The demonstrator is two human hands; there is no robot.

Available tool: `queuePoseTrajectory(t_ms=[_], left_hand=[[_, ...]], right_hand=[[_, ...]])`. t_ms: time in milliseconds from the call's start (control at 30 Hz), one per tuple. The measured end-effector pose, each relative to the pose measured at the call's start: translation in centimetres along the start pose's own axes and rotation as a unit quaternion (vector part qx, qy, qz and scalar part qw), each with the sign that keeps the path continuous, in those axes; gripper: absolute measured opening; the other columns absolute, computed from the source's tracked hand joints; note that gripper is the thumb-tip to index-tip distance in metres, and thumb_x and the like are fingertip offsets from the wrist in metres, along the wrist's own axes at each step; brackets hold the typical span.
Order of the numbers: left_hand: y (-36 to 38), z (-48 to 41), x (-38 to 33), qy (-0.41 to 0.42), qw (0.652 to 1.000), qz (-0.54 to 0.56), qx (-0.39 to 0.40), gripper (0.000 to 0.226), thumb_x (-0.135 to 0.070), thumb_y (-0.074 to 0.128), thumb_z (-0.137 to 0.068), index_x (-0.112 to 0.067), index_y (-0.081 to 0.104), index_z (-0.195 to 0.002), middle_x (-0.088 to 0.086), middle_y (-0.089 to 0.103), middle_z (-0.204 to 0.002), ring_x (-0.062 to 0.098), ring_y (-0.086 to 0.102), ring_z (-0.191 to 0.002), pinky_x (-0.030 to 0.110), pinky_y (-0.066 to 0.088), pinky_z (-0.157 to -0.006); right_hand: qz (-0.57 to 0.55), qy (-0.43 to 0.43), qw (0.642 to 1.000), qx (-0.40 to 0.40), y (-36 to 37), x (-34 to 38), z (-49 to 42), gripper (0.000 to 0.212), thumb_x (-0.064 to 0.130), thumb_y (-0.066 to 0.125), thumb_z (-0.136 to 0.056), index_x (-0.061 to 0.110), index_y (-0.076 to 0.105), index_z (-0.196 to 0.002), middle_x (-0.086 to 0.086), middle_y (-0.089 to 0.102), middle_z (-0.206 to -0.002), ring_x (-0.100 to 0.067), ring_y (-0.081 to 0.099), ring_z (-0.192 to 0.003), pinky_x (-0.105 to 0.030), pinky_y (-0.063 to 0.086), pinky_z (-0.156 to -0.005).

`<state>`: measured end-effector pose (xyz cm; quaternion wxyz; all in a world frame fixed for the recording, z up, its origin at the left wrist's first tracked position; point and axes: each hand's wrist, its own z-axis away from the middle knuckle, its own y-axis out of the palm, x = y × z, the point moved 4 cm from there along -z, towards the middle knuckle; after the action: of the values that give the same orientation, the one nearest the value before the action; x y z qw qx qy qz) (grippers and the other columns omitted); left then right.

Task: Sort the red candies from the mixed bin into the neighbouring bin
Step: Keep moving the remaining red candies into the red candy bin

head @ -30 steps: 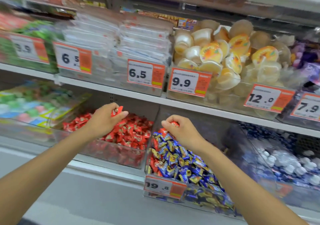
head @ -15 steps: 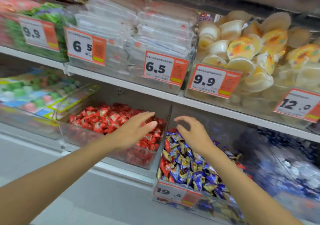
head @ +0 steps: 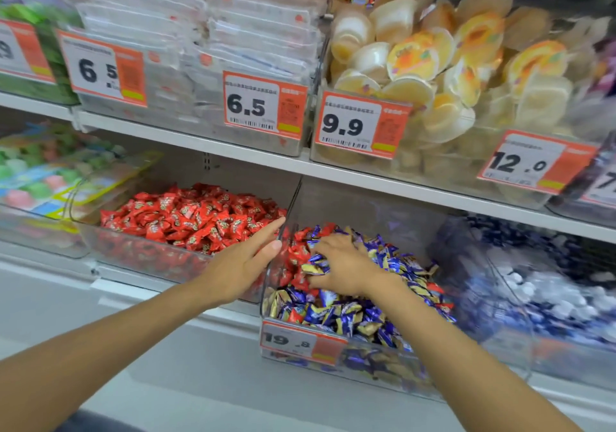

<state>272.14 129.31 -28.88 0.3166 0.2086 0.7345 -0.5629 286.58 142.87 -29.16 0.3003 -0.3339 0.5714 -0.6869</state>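
Observation:
The mixed bin is a clear tub with a 19.8 price tag, full of blue-and-gold candies with red candies gathered at its left side. Left of it stands the neighbouring bin, heaped with red candies. My right hand is down in the mixed pile with its fingers curled round wrapped candies near the red ones; which colour it grips is hidden. My left hand hovers with straight fingers over the red bin's right end, its fingertips at the wall between the two bins.
A white shelf hangs close above both bins, carrying tubs of jelly cups and flat clear packs with orange price tags. A bin of pastel sweets sits at the left, a blue-and-white one at the right.
One second ago each hand pinched a red candy. Both then opened. Now my right hand has dropped into the mixed pile and curled, and my left has shifted right toward the divider.

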Motion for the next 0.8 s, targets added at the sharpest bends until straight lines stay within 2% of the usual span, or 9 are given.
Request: queuePoseTrajectory(t_ms=[133, 233, 300, 367, 467, 533, 600, 733, 800], left_hand=[[0.0, 0.0, -0.1, 0.0, 1.0, -0.01, 0.007, 0.062, -0.089, 0.005, -0.069, -0.073, 0.008, -0.128, -0.008, 0.054, -0.109, 0.019, 0.057, -0.11, 0.036, 0.04, -0.091], [-0.1, 0.1, -0.5, 0.004, 1.0, -0.028, 0.002, 0.073, -0.089, 0.0, -0.065, -0.065, 0.01, -0.134, -0.007, 0.058, -0.124, 0.021, 0.055, -0.119, 0.036, 0.041, -0.091], [-0.2, 0.2, -0.7, 0.004, 0.999, -0.04, -0.003, 0.085, -0.091, -0.002, -0.062, -0.058, 0.011, -0.14, -0.009, 0.053, -0.136, 0.018, 0.055, -0.118, 0.033, 0.041, -0.086], [-0.3, 0.3, -0.8, 0.005, 0.999, -0.042, -0.005, 0.091, -0.093, -0.006, -0.058, -0.058, 0.01, -0.14, -0.007, 0.054, -0.137, 0.017, 0.056, -0.117, 0.033, 0.044, -0.087], [-0.3, 0.2, -0.9, 0.005, 0.999, -0.035, -0.006, 0.084, -0.088, -0.001, -0.064, -0.057, 0.011, -0.141, -0.008, 0.052, -0.139, 0.016, 0.055, -0.119, 0.035, 0.044, -0.091], [-0.3, 0.3, -0.9, 0.006, 1.0, -0.02, -0.007, 0.077, -0.09, 0.0, -0.064, -0.063, 0.011, -0.135, -0.008, 0.052, -0.138, 0.017, 0.055, -0.119, 0.036, 0.043, -0.093], [-0.2, 0.4, -0.8, 0.009, 1.0, -0.001, -0.005, 0.068, -0.092, 0.003, -0.063, -0.07, 0.01, -0.127, -0.005, 0.058, -0.129, 0.022, 0.057, -0.115, 0.041, 0.043, -0.096], [-0.3, 0.2, -0.1, 0.002, 1.0, 0.009, 0.003, 0.054, -0.085, 0.011, -0.072, -0.074, 0.011, -0.125, 0.002, 0.058, -0.115, 0.023, 0.057, -0.11, 0.039, 0.041, -0.093], [-0.4, 0.1, -0.2, 0.005, 1.0, 0.02, 0.005, 0.054, -0.083, 0.014, -0.075, -0.072, 0.012, -0.128, -0.001, 0.056, -0.126, 0.017, 0.053, -0.117, 0.036, 0.038, -0.096]], right_hand=[[-0.027, 0.09, 0.994, -0.058, -0.7, -6.8, 3.4, 0.064, 0.06, 0.061, -0.081, 0.03, 0.044, -0.136, 0.0, 0.041, -0.145, -0.019, 0.032, -0.136, -0.04, 0.024, -0.112], [-0.061, 0.136, 0.986, -0.076, -1.9, -9.0, 6.7, 0.072, 0.071, 0.06, -0.074, 0.038, 0.044, -0.135, 0.007, 0.039, -0.146, -0.018, 0.031, -0.137, -0.047, 0.021, -0.112], [-0.045, 0.118, 0.985, -0.115, -3.0, -8.0, 7.9, 0.086, 0.083, 0.047, -0.061, 0.042, 0.042, -0.136, 0.006, 0.035, -0.15, -0.017, 0.025, -0.141, -0.049, 0.015, -0.115], [-0.026, 0.055, 0.99, -0.127, -3.6, -5.0, 7.5, 0.088, 0.083, 0.039, -0.058, 0.043, 0.042, -0.136, 0.004, 0.032, -0.152, -0.016, 0.021, -0.142, -0.046, 0.012, -0.117], [-0.029, -0.023, 0.998, -0.055, -1.8, 0.6, 4.6, 0.076, 0.068, 0.06, -0.075, 0.042, 0.035, -0.142, 0.002, 0.019, -0.157, -0.017, 0.006, -0.147, -0.054, 0.0, -0.118], [-0.023, -0.04, 0.999, 0.003, 0.4, 3.3, 2.1, 0.079, 0.064, 0.063, -0.076, 0.038, 0.032, -0.145, 0.002, 0.007, -0.16, -0.02, -0.005, -0.148, -0.058, -0.009, -0.115], [-0.025, -0.022, 0.998, 0.057, 2.0, 3.8, 0.0, 0.077, 0.062, 0.062, -0.079, 0.034, 0.034, -0.144, 0.002, 0.001, -0.161, -0.022, -0.009, -0.148, -0.06, -0.011, -0.112], [0.006, 0.011, 0.999, 0.037, 0.7, 0.6, -1.3, 0.052, 0.049, 0.059, -0.088, 0.03, 0.049, -0.136, 0.003, 0.014, -0.158, -0.021, 0.007, -0.146, -0.06, 0.007, -0.112], [-0.018, 0.047, 0.998, 0.029, -0.1, -2.4, 0.0, 0.054, 0.05, 0.055, -0.091, 0.026, 0.046, -0.139, 0.001, 0.018, -0.157, -0.023, 0.015, -0.145, -0.054, 0.017, -0.115]])
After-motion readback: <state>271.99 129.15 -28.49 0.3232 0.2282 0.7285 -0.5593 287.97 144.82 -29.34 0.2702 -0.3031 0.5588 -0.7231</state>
